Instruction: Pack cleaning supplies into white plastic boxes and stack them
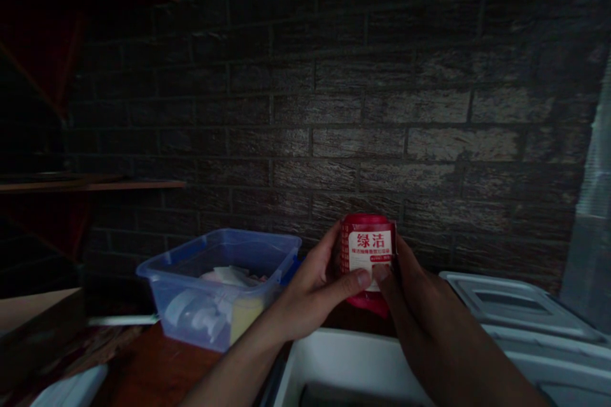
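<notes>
A red roll of garbage bags (370, 243) with a white paper label and Chinese print is held up in front of the brick wall. My left hand (317, 289) is closed around its left side, the thumb lying on the label. On the other side, my right hand (417, 299) grips the roll too, its thumb pressed against the label's lower part. Some red plastic hangs out beneath the label. Below my hands is an open white bin (353, 346), its inside mostly dark.
To the left, a clear blue-tinted plastic box (191, 311) holds white items and something yellow. A grey lid (520, 305) lies at the right. Wooden shelves (119, 186) jut from the left, above an open cardboard box (38, 331). The dark brick wall (334, 108) stands behind.
</notes>
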The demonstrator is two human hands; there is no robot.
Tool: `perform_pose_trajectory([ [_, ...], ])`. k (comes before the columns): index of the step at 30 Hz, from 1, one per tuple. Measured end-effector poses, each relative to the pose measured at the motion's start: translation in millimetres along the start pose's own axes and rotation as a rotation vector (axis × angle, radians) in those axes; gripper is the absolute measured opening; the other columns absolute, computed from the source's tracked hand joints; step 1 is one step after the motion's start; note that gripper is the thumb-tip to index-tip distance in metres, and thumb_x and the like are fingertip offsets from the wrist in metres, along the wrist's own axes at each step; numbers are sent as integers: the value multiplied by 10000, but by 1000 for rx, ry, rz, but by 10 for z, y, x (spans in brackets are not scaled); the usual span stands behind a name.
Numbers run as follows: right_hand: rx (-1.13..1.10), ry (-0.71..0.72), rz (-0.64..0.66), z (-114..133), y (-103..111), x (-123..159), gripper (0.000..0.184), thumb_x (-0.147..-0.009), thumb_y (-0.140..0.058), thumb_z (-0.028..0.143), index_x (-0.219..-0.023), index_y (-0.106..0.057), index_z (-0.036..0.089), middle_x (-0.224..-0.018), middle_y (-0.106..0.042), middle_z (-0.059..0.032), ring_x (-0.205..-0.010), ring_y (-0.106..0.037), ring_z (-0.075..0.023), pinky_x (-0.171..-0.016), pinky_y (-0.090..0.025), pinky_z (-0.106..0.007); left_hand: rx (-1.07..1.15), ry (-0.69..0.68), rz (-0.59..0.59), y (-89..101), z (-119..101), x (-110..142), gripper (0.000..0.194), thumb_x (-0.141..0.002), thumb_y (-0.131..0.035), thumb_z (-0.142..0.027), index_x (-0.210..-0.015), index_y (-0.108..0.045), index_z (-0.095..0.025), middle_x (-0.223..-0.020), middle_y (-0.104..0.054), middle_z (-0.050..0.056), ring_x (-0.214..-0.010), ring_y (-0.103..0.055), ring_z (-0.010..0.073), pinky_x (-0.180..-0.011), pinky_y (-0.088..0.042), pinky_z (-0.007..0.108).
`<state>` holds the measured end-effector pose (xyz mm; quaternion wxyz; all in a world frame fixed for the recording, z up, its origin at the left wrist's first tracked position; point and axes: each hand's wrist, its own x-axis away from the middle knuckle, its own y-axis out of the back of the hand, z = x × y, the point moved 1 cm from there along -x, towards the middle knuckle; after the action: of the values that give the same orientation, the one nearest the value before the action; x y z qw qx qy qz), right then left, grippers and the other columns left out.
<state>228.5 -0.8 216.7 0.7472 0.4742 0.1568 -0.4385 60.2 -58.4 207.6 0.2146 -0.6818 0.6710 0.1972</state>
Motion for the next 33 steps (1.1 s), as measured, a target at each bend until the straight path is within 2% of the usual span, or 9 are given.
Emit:
perform_pose_trajectory([
  [9,27,0,5,4,7,0,520,-1044,-413,380,-1539,-420,221,-1223,-738,-146,-1068,-736,-334,-874,-594,-465,42,16,-24,4,18,-13,772,-876,-774,-236,-1555,-406,-244,-1466,-599,122,-1356,-552,346,-1113,-459,446],
  [18,48,-25,4,-21,-14,3,571,-1046,-392,399,-1580,-351,202,-1206,-744,-160,-975,-758,-337,-765,-603,-440,-12,10,-2,-2,47,-17,731,-906,-746,-252,-1556,-413,-257,-1451,-617,103,-1327,-581,311,-1128,-449,424],
  [21,48,-24,-3,-17,-28,19,580,-1042,-397,400,-1580,-347,189,-1199,-745,-166,-991,-754,-346,-788,-600,-459,-39,-10,-28,3,46,-18,752,-919,-732,-244,-1580,-375,-277,-1503,-576,82,-1362,-552,284,-1160,-415,395],
  [24,52,-8,-4,-1,-30,20,555,-1037,-405,378,-1564,-372,207,-1213,-739,-161,-1022,-747,-343,-825,-596,-465,-30,-5,-27,9,45,-15,821,-910,-740,-241,-1609,-315,-301,-1548,-530,82,-1398,-519,303,-1180,-396,437],
  [28,67,18,1,9,-16,4,528,-1041,-389,352,-1554,-381,227,-1215,-735,-158,-1010,-752,-330,-806,-602,-445,-84,-6,-66,16,59,-5,780,-895,-756,-267,-1580,-383,-291,-1601,-461,96,-1438,-471,340,-1196,-374,505],
  [33,80,27,9,7,3,11,533,-1047,-372,334,-1566,-361,212,-1193,-741,-167,-969,-762,-318,-768,-605,-420,-90,-13,-69,3,76,-2,724,-895,-760,-282,-1541,-434,-269,-1580,-489,105,-1398,-519,336,-1175,-404,498],
])
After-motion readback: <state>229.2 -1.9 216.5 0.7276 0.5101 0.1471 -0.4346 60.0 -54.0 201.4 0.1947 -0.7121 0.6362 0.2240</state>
